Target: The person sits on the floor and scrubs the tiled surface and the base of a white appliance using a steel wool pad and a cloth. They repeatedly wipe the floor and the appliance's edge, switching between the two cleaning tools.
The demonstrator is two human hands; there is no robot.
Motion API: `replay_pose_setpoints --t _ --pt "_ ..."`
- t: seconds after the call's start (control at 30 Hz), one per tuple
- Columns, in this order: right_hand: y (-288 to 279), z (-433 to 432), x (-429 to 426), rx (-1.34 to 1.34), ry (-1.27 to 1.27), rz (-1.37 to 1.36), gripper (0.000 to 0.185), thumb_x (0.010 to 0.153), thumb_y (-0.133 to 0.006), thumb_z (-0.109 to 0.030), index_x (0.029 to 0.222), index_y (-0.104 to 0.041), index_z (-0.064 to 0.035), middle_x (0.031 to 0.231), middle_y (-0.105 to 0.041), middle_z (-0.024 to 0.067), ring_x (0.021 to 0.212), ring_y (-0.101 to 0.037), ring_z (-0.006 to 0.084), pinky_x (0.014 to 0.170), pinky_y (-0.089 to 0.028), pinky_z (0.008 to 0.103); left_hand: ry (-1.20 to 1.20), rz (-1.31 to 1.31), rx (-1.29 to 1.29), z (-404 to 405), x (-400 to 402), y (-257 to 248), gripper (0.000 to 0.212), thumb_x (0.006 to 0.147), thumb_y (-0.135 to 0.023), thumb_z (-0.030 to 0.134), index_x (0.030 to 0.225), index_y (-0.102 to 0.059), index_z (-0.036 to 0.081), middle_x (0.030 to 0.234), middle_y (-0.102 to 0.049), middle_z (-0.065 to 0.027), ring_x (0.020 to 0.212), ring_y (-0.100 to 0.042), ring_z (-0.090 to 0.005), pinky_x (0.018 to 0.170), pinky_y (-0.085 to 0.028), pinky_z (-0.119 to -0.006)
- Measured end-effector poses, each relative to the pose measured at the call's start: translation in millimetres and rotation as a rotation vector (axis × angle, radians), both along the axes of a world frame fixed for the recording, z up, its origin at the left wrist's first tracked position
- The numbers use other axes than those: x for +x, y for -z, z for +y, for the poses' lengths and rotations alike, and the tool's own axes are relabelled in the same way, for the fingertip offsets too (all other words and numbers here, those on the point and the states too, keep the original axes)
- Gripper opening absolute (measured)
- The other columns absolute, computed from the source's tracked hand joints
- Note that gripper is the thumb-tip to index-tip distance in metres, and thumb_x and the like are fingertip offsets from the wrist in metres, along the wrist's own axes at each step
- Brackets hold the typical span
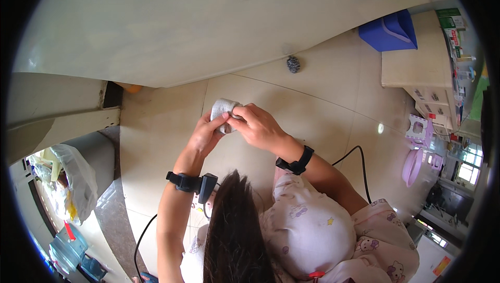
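Note:
A folded piece of light grey textured cloth (223, 107) is held up in front of me, above the tiled floor (250, 173). My left hand (206, 134) grips its lower left side, with the thumb lying across the front. On the right edge, the fingers of my right hand (259, 126) pinch the cloth close to the left thumb. Both hands meet at this cloth, and its underside is partly hidden by the fingers. Each wrist wears a black strap with a small device, the left one (191, 183) and the right one (295, 161).
A large pale panel (234, 21) spans the top. Near its lower edge lies a dark grey, rough-textured ball (293, 64). A blue bin (388, 33) adjoins the cabinet (416, 60) at right. A bag-lined grey bin (97, 154) stands left. Black cables (361, 158) run beside both arms.

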State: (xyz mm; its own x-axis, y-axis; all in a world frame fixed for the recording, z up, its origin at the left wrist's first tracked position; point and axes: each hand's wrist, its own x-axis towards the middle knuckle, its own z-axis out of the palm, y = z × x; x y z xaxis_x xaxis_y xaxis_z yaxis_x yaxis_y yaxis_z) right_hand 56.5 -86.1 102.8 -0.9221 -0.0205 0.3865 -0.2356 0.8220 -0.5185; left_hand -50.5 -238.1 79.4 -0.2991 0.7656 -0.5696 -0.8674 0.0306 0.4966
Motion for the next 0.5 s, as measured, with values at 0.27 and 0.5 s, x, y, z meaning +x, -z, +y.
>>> replay_pose_setpoints --t 0.27,0.5 --pt "9.5 11.6 26.0 -0.289 0.129 -0.194 0.029 0.074 -0.063 0.001 0.102 -0.064 -0.0041 0.100 -0.060 0.0099 0.090 -0.059 0.0260 0.076 -0.050 0.0349 -0.417 0.975 -0.672 -179.2 -58.6 44.8 0.036 0.085 -0.065 0.015 0.115 -0.051 0.000 0.100 -0.061 -0.0069 0.091 -0.057 -0.0137 0.077 -0.047 -0.026" --pt "51.9 37.9 62.5 -0.474 0.346 -0.319 0.016 0.081 -0.057 0.005 0.095 -0.064 -0.0004 0.084 -0.064 0.0106 0.074 -0.064 0.0192 0.067 -0.051 0.0278 -0.075 1.522 -1.287 -199.3 -100.0 54.2 0.029 0.089 -0.055 0.019 0.110 -0.045 0.003 0.102 -0.060 -0.0245 0.091 -0.058 -0.0458 0.074 -0.047 -0.051"
